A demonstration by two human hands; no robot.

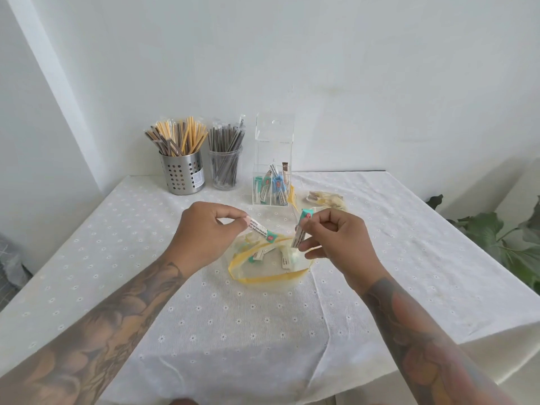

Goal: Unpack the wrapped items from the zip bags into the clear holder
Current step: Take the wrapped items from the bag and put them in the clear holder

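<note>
An open zip bag [268,277] with a yellow zip strip lies on the table's middle, with several small wrapped packets still inside. My left hand [204,232] pinches one white packet with a teal end [261,229] just above the bag's left rim. My right hand [336,238] pinches another such packet [301,229], held nearly upright over the bag's right side. Behind them stands the clear holder [273,168], lid up, with several packets in its compartments. A second zip bag [325,198] lies flat to the holder's right.
A perforated steel cup [182,173] of wrapped yellow and brown straws and a clear cup [225,168] of dark straws stand at the back left. A leafy plant [508,238] is beyond the table's right edge. A white dotted cloth [131,258] covers the table.
</note>
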